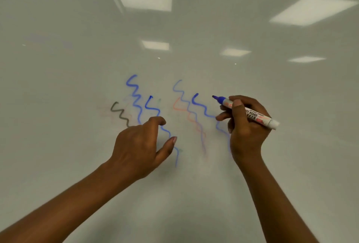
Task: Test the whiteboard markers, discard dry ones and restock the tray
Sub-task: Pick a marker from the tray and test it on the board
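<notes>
Blue marker (250, 113) in my right hand (246, 126), nib up by the board (77, 67).

I see the right hand gripping the marker around its barrel, pen-style, uncapped nib (214, 97) aimed up and left. That suits drawing a test stroke, I'd say. The nib sits just right of the top of a dark blue squiggle (202, 106), whose lower part runs behind my fingers. I cannot tell whether the nib touches the board. My left hand (139, 145) hovers lower left, well apart from the marker, fingers loosely curled and holding nothing, probably free for the cap or the next pen. Beside the bold squiggle lies a faint red one (192, 120), likely from a weak marker. The tray is out of view.
</notes>
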Available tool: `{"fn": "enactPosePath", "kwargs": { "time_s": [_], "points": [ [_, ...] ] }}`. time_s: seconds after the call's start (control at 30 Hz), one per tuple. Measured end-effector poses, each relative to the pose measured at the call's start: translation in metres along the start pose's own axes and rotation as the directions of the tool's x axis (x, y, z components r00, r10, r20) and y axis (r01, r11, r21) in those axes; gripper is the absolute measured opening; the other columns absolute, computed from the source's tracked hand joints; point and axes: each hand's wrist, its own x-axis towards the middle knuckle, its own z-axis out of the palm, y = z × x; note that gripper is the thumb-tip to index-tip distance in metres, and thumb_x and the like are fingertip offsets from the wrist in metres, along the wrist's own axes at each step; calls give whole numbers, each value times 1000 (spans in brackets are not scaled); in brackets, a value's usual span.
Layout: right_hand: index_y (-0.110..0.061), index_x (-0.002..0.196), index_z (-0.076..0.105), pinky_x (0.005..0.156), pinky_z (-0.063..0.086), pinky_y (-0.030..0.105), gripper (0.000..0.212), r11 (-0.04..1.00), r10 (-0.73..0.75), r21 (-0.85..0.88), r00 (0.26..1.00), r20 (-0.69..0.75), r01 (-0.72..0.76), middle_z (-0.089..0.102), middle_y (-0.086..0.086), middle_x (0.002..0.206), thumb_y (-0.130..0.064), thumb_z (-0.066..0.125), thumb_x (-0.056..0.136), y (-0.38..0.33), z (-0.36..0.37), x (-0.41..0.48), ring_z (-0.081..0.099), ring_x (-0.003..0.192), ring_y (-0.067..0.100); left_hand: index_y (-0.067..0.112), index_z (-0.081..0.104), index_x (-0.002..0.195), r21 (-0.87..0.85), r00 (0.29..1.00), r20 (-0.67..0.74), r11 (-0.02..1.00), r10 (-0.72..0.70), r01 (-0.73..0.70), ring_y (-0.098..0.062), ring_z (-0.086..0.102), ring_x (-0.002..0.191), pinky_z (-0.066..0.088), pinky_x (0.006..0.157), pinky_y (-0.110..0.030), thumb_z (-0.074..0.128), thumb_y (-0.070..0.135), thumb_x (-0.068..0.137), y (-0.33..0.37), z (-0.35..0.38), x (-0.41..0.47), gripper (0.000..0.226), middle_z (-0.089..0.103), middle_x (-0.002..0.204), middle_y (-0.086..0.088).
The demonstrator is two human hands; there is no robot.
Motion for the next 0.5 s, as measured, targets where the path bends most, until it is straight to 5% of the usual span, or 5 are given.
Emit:
{"fn": "enactPosePath", "kwargs": {
  "time_s": [0.2,0.43,0.5],
  "points": [
    [-7,80,70,63,53,30,15,935,-121,-344,988,-91,83,71,5,77,-16,58,84,22,-9,27,67,70,16,10,48,108,-41,999,20,999,34,-33,-18,47,40,32,41,-24,41,29,83,7,16,2,31,47,53,4],
    [-9,78,72,63,51,28,24,869,-202,-473,977,-72,145,70,2,73,-25,55,81,36,-41,22,66,67,15,9,44,107,-106,997,64,994,33,-26,-15,43,44,20,48,-13,36,21,75,13,28,-2,36,48,58,3],
    [-7,77,72,62,51,28,26,833,-225,-531,972,-64,157,70,4,72,-26,54,82,38,-58,17,66,65,16,9,44,108,-144,997,71,990,24,-14,-14,46,50,29,50,-14,35,21,75,15,32,-4,35,51,64,2]
  ]
}}
